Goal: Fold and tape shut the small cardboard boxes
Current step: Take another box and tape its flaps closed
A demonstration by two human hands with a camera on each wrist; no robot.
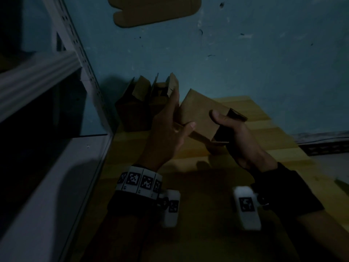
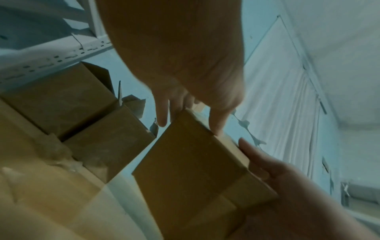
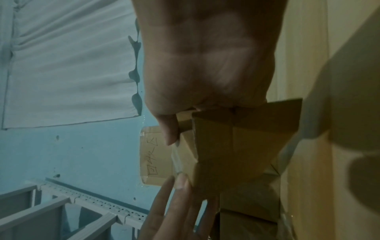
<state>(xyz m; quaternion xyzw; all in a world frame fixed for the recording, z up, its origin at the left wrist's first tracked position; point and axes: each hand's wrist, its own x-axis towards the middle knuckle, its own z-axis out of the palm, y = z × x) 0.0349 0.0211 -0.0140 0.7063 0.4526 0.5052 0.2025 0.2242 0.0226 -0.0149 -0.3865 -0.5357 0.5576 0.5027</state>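
Observation:
A small brown cardboard box [image 1: 200,114] is held tilted above the wooden table [image 1: 273,148]. My right hand [image 1: 234,135] grips its right end, thumb on the top face and fingers curled under the open end with its loose flap [image 1: 237,115]. My left hand [image 1: 166,129] lies against the left end with straight fingers behind it and the thumb resting on the top edge. The left wrist view shows the box [image 2: 191,162] between the left hand [image 2: 174,56] and the right hand [image 2: 287,186]. The right wrist view has the box [image 3: 236,146] below my right hand [image 3: 205,56].
Two more boxes with raised flaps [image 1: 136,106] [image 1: 160,95] stand at the table's back left, against the blue wall. A grey metal shelf rack [image 1: 56,63] rises on the left. A cardboard piece [image 1: 154,12] is stuck on the wall. Crumpled clear film [image 2: 61,154] lies beside the boxes.

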